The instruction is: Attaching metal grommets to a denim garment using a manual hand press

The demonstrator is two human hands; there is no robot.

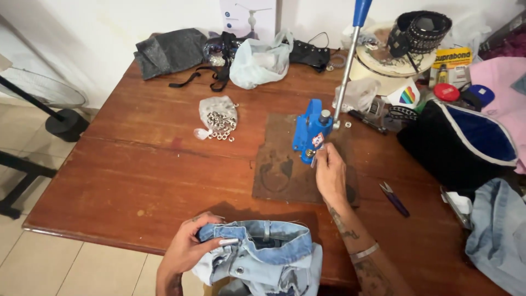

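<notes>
The blue hand press (310,131) stands on a dark board (285,167) near the middle of the wooden counter (137,181), its long lever (347,66) rising to a blue grip. The right hand (330,174) reaches to the base of the press, fingertips pinched around something small at its foot; what it is cannot be told. The left hand (189,246) is closed on the waistband of a pair of light denim jeans (263,255) at the counter's near edge. A clear bag of silver eyelets (218,118) lies left of the press, and purple snips (393,198) lie to its right.
</notes>
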